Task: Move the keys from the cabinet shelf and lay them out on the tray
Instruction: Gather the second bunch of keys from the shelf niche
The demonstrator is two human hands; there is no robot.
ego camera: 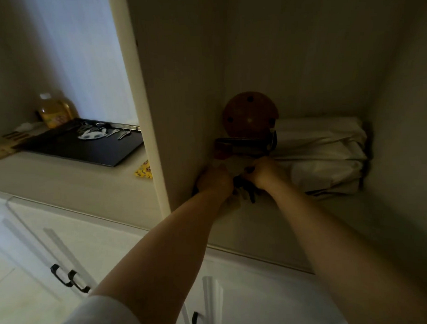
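No readable text anywhere. Bottle (54, 111) far left has a yellow label, print too dim and blurred to make out. Yellow packet (144, 171) on the counter beside the cabinet wall shows a pattern, no legible letters. Nothing legible on the tray (81, 147) either.

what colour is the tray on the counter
Black, seen in the head view: the tray is a flat dark rectangle.

Matt black tray (86, 149); shiny metal keys (114, 133) on it; smooth pale counter (63, 181); clear plastic bottle (53, 111); crinkled white paper bundle (323, 158).
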